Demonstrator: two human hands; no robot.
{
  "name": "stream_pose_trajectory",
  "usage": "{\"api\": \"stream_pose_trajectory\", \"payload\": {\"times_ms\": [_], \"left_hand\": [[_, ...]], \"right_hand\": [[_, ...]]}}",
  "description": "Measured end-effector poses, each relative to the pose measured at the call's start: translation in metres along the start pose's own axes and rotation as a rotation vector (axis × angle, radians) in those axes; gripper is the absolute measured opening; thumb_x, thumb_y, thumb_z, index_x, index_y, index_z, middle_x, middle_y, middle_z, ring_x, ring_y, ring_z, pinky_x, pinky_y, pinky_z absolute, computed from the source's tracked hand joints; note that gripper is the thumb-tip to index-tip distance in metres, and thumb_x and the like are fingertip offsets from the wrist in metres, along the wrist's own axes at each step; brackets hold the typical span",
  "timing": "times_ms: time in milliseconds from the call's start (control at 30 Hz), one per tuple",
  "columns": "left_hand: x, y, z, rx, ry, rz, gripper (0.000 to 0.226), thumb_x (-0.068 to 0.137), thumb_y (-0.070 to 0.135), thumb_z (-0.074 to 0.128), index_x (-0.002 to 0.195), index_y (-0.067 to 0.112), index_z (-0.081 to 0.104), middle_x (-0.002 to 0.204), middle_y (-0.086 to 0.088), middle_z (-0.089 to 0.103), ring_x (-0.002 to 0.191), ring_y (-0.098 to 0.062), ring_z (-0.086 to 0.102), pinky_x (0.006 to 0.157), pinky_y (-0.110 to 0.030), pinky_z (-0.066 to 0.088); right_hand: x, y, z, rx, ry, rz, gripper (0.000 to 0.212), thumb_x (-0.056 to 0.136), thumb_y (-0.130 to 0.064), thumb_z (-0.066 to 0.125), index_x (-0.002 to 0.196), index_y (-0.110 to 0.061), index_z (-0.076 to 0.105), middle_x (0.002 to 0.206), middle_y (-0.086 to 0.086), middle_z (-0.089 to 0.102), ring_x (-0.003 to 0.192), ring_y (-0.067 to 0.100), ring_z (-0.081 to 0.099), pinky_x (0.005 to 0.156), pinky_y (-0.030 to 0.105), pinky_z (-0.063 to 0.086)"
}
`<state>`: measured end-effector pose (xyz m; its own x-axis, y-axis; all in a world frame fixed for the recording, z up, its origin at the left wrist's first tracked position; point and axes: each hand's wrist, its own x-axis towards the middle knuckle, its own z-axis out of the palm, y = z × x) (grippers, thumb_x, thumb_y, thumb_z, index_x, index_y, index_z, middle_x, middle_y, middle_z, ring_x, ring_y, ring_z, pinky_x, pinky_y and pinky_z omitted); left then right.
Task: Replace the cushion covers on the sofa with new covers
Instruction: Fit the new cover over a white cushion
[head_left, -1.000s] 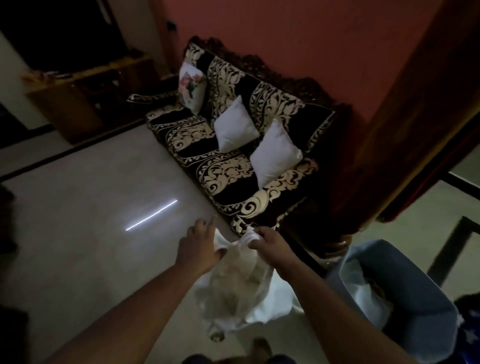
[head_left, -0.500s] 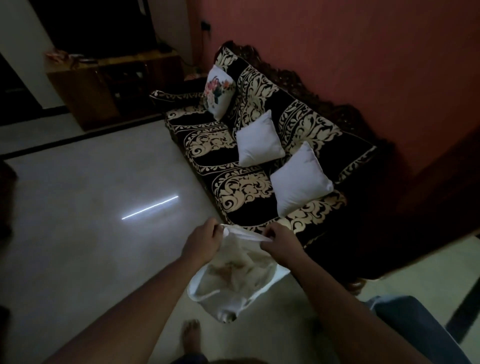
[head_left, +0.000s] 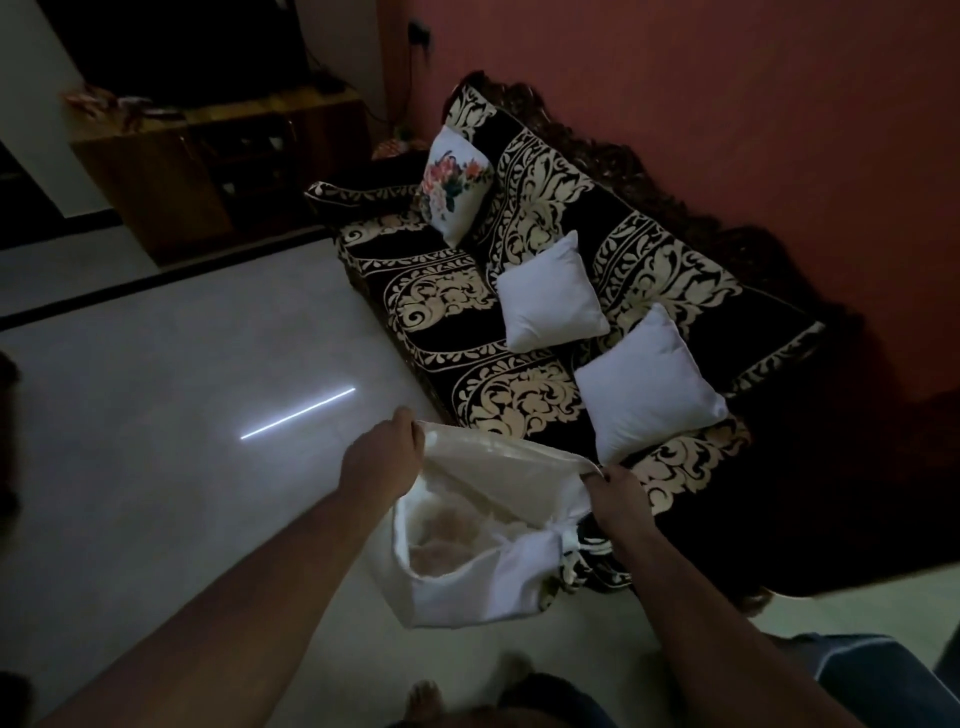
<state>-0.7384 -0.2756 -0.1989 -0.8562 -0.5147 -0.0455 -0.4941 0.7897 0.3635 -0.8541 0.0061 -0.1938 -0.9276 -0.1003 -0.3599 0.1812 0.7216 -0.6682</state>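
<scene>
A white cushion cover (head_left: 467, 571) with a faint print showing through hangs open between my hands, just in front of the sofa's near end. My left hand (head_left: 382, 460) grips its left top edge and my right hand (head_left: 613, 493) grips the right top edge, holding the mouth stretched wide. On the black-and-cream patterned sofa (head_left: 441, 291) lie two bare white cushions, one (head_left: 550, 293) in the middle and one (head_left: 649, 384) nearer me. A cushion in a floral cover (head_left: 454, 182) leans at the far end.
The room is dim, with a pale tiled floor (head_left: 182, 389) to the left. A wooden cabinet (head_left: 218, 166) stands beyond the sofa. A blue basket (head_left: 872, 675) shows at the lower right. The red wall (head_left: 727, 104) backs the sofa. My foot (head_left: 423, 696) is below.
I have stepped closer to the sofa and turned toward it. My hands have moved apart, pulling the cover's mouth open. The blue basket has slid mostly out of view.
</scene>
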Motion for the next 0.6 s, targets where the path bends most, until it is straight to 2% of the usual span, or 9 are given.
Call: {"api": "stream_pose_trajectory", "payload": {"times_ms": [67,133,167,200,300,400,500,600], "left_hand": [[0.021,-0.011,-0.003,0.026,-0.141,0.044,0.04,0.101,0.058,0.038,0.11,0.022,0.05,0.091,-0.001,0.064,0.086,-0.026,0.066,0.068,-0.034,0.045],[0.04,-0.021,-0.005,0.095,-0.287,0.078,0.044,0.092,0.071,0.045,0.107,0.031,0.055,0.093,0.007,0.061,0.09,-0.018,0.062,0.074,-0.033,0.046],[0.054,-0.025,-0.005,0.134,-0.314,0.068,0.04,0.092,0.07,0.047,0.104,0.033,0.058,0.094,0.008,0.062,0.093,-0.017,0.062,0.077,-0.032,0.048],[0.067,-0.029,-0.004,0.146,-0.309,0.035,0.034,0.094,0.064,0.049,0.099,0.033,0.06,0.093,0.009,0.062,0.094,-0.016,0.063,0.08,-0.032,0.05],[0.103,-0.037,-0.001,0.013,-0.247,-0.109,0.028,0.101,0.047,0.048,0.08,0.029,0.055,0.082,0.008,0.06,0.091,-0.02,0.064,0.074,-0.031,0.047],[0.137,-0.033,0.0,-0.03,-0.188,-0.155,0.027,0.104,0.045,0.045,0.085,0.028,0.052,0.076,0.004,0.06,0.082,-0.022,0.062,0.071,-0.03,0.043],[0.167,-0.019,-0.006,-0.079,-0.133,-0.137,0.024,0.104,0.047,0.046,0.088,0.03,0.052,0.068,0.007,0.055,0.071,-0.018,0.058,0.074,-0.026,0.039],[0.2,-0.005,-0.018,-0.125,-0.104,-0.121,0.027,0.105,0.046,0.047,0.089,0.025,0.057,0.069,0.008,0.056,0.066,-0.012,0.056,0.059,-0.024,0.037]], "right_hand": [[0.021,-0.009,0.011,0.08,-0.051,0.043,0.021,0.095,-0.025,0.065,0.095,-0.004,0.062,0.078,0.011,0.062,0.066,0.028,0.062,0.045,0.021,0.044],[0.046,-0.015,0.018,0.152,-0.096,0.078,0.023,0.09,-0.028,0.072,0.098,-0.008,0.063,0.084,0.012,0.066,0.072,0.029,0.064,0.062,0.038,0.056],[0.062,-0.02,0.022,0.199,-0.121,0.091,0.022,0.089,-0.026,0.074,0.098,-0.008,0.063,0.085,0.012,0.066,0.073,0.028,0.063,0.066,0.045,0.058],[0.076,-0.025,0.024,0.237,-0.142,0.101,0.019,0.091,-0.022,0.073,0.098,-0.008,0.062,0.085,0.014,0.065,0.073,0.028,0.062,0.067,0.047,0.058],[0.114,-0.04,0.036,0.25,-0.177,0.092,0.013,0.097,-0.017,0.064,0.099,-0.007,0.057,0.089,0.017,0.063,0.078,0.025,0.06,0.063,0.037,0.055],[0.152,-0.054,0.055,0.146,-0.249,0.044,0.015,0.097,-0.022,0.064,0.094,-0.011,0.056,0.084,0.015,0.066,0.071,0.023,0.061,0.064,0.036,0.052],[0.18,-0.071,0.08,0.036,-0.382,-0.062,0.021,0.091,-0.036,0.071,0.09,-0.018,0.06,0.087,0.005,0.068,0.083,0.022,0.066,0.077,0.04,0.056],[0.2,-0.103,0.101,-0.014,-0.435,-0.171,0.025,0.089,-0.04,0.074,0.097,-0.019,0.061,0.094,-0.004,0.065,0.088,0.014,0.063,0.078,0.031,0.052]]}}
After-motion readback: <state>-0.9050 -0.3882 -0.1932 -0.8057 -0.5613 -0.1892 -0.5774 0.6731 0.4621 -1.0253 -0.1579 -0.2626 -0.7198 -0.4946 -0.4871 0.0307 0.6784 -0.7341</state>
